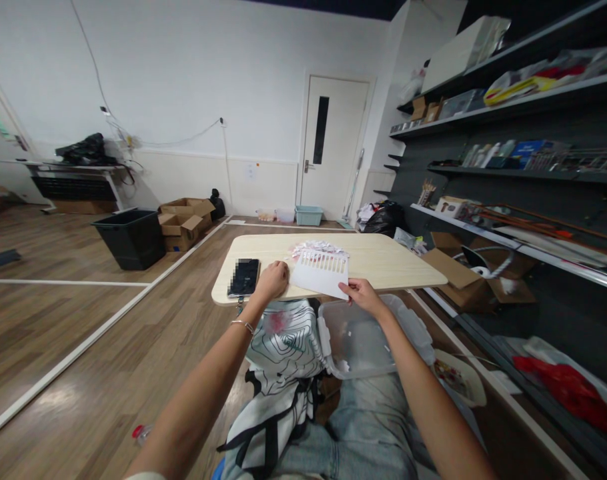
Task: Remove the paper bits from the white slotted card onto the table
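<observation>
My right hand [362, 293] pinches the lower right corner of a white card [316, 278] with a row of cut-out slots along its upper part. The card is tilted over the near side of a pale wooden table [383, 263]. Behind it lies a heap of small white paper pieces [316, 249], some with reddish marks. My left hand [273, 279] rests on the table just left of the card, its fingers curled in; whatever they may hold is hidden. Beside that hand lies a dark phone [244, 277], partly blurred out.
Under the table's near edge, a clear plastic bin [363, 340] sits by my lap. A patterned black-and-white cloth [286, 347] covers my left leg. Shelves [508, 173] line the right wall, with an open cardboard box [463, 273] below. A black bin [131, 237] stands left.
</observation>
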`<state>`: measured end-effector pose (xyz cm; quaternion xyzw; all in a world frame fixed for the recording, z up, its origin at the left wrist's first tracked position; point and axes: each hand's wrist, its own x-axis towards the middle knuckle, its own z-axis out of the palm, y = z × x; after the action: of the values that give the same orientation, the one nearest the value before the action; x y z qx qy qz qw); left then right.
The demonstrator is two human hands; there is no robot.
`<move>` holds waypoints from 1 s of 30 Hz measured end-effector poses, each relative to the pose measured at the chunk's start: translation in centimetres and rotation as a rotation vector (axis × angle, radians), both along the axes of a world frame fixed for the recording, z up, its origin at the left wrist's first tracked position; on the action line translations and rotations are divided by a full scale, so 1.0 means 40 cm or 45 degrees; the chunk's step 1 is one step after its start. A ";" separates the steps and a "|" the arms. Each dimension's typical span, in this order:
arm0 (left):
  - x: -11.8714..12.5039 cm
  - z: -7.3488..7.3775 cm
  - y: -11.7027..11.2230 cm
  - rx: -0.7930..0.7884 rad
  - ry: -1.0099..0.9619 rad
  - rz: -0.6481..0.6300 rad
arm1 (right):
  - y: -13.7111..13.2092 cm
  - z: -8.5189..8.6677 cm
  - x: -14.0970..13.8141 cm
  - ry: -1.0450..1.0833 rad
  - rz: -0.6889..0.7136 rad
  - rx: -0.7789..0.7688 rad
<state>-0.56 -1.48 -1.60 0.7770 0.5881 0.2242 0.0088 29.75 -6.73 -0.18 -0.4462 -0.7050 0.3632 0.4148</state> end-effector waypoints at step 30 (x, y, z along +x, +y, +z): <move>0.000 0.017 -0.018 -0.022 -0.014 -0.001 | -0.007 0.003 -0.017 -0.014 0.061 -0.016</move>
<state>-0.54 -2.21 -0.93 0.7760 0.5896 0.2233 0.0189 29.07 -7.00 -0.04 -0.4336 -0.7155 0.3751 0.3993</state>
